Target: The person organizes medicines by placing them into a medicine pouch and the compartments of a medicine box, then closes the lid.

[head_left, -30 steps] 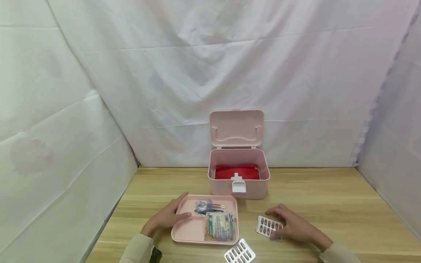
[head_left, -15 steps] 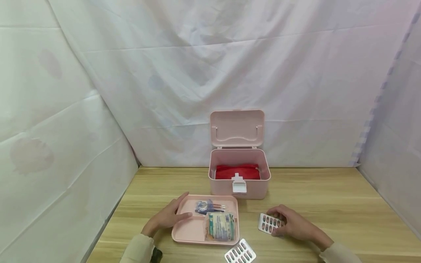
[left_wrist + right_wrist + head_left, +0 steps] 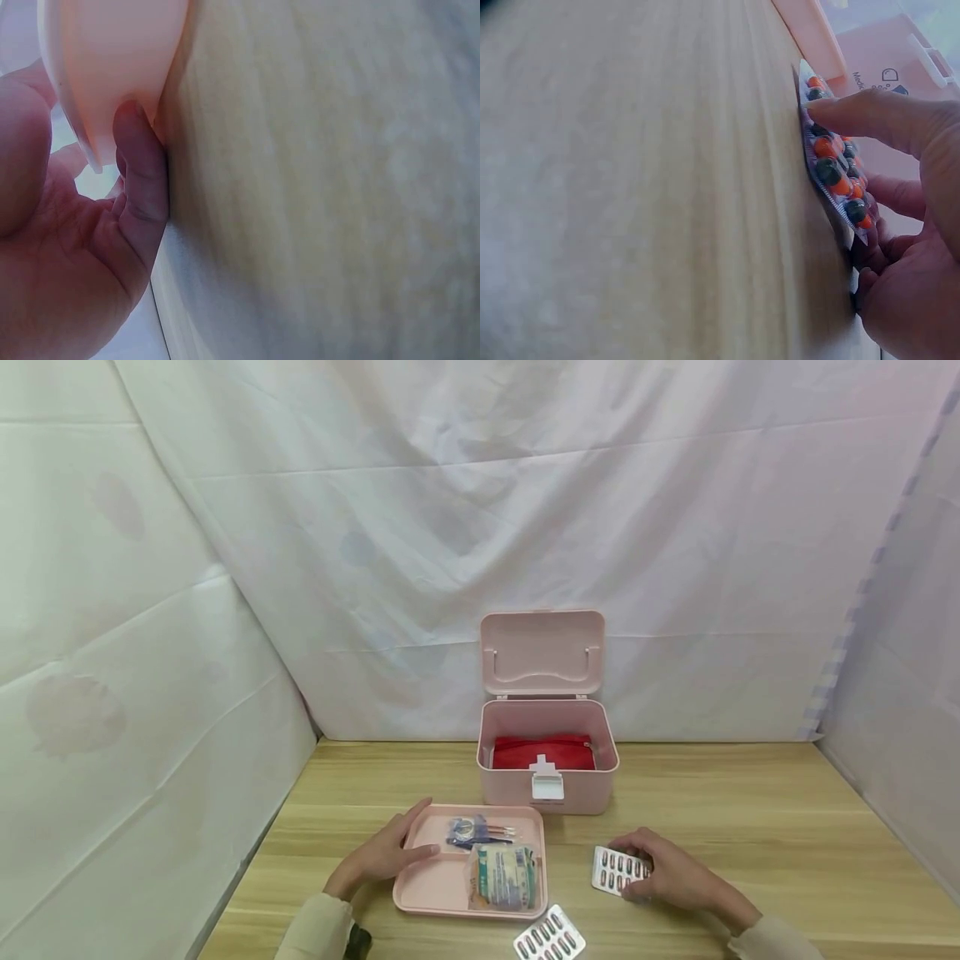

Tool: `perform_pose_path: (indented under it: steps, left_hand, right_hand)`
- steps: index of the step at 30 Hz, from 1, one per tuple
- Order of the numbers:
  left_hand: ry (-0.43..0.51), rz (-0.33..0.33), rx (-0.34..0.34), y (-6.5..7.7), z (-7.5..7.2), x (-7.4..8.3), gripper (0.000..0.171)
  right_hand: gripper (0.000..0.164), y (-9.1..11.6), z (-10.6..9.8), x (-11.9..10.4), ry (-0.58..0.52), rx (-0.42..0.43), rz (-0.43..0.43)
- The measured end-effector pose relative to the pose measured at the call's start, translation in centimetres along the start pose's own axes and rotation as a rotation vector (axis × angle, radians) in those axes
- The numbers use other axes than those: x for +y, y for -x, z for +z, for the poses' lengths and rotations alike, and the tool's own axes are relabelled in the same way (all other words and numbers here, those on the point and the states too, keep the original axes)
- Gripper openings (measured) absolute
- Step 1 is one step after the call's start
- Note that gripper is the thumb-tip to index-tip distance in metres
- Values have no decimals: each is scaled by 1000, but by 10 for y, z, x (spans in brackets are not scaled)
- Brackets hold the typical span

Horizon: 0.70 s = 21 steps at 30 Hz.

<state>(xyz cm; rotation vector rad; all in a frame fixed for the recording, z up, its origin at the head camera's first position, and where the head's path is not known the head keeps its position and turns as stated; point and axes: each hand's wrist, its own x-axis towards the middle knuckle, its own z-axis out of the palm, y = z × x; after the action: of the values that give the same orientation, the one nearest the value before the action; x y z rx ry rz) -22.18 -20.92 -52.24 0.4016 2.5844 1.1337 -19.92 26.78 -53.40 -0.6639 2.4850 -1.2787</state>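
My left hand grips the left side of a pink tray, thumb over the rim. In the left wrist view a finger lies against the tray's outer wall, close to the wood. On the tray sit a clear bag of green and white packets and a small bag with blue and reddish items. My right hand pinches a blister pack of capsules at its right end. The right wrist view shows the pack tilted close over the table, with orange and dark green capsules.
A second blister pack lies at the tray's front right corner. Behind the tray stands a pink medicine box, lid raised, a red zip pouch inside. White cloth hangs behind the wooden table.
The blister pack in my right hand has shifted slightly to the right and sits further under the fingers. My left hand and the tray have stayed in place.
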Motion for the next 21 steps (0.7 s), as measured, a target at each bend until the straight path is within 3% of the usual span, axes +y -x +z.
perform_pose_path:
  steps: [11,21]
  left_hand:
    - [-6,9,-6,1,0,1,84]
    - [1,4,1,0,0,1,83]
  right_hand:
    - [59,1,2,0,-2,46,22]
    - [59,-1,1,-4,-91,0,65]
